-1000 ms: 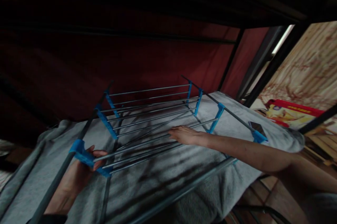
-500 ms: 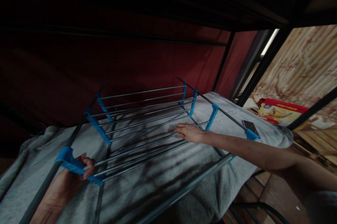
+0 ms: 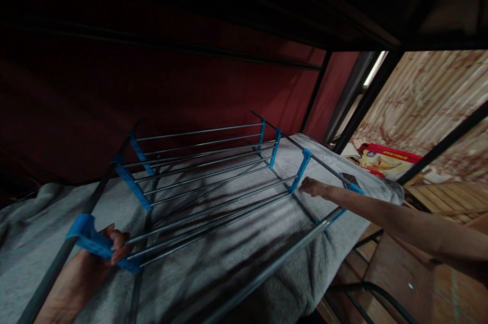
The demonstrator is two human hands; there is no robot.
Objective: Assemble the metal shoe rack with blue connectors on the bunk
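Note:
A drying rack or shelf frame of grey metal tubes and blue plastic brackets stands on a grey blanket (image 3: 244, 243). At the near left, my left hand (image 3: 114, 243) is closed around a blue bracket (image 3: 89, 237), its fingers by the ends of the thin rods (image 3: 213, 209). My right hand (image 3: 314, 187) is just right of another blue bracket (image 3: 301, 171) on the far side. Its fingers look curled, but they are dark and blurred, and I cannot tell if they touch the bracket. Blue brackets on the back rows hold more rods (image 3: 206, 154).
A dark red curtain (image 3: 190, 90) hangs behind, within a black metal frame (image 3: 318, 90). A phone (image 3: 348, 179) lies on the blanket at the right. Beyond are a red and yellow box (image 3: 389, 159) and wooden slats (image 3: 442, 197). Below right is a dark metal chair (image 3: 371, 288).
My right hand has left the rods in the middle and moved right, to beside the far bracket. My left hand stays on its bracket. The view has shifted slightly to the right.

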